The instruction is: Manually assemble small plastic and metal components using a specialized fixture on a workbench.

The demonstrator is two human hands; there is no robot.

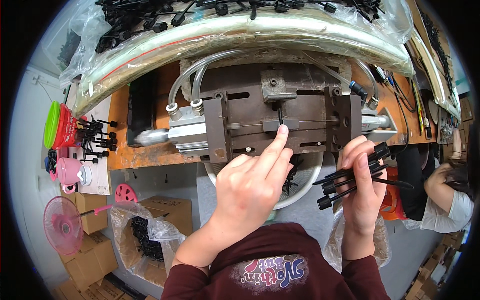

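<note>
My left hand (pixel 252 185) reaches up to the metal press fixture (pixel 280 120), its index fingertip touching a thin black part (pixel 280 114) seated upright in the fixture's middle slot. My right hand (pixel 362 187) holds a small bunch of thin black plastic parts (pixel 350 180) with round caps, just below the fixture's right block. A white bowl (pixel 302 192) with more black parts sits under the fixture, mostly hidden behind my left hand.
Clear air hoses (pixel 200 72) loop into the left cylinder (pixel 187 132). A plastic bag of black parts (pixel 240 22) lies behind the fixture. More parts (pixel 95 137) stand at the left, beside a pink cup (pixel 70 172). A pink fan (pixel 62 225), cardboard boxes (pixel 167 210) and another person (pixel 442 195) are around.
</note>
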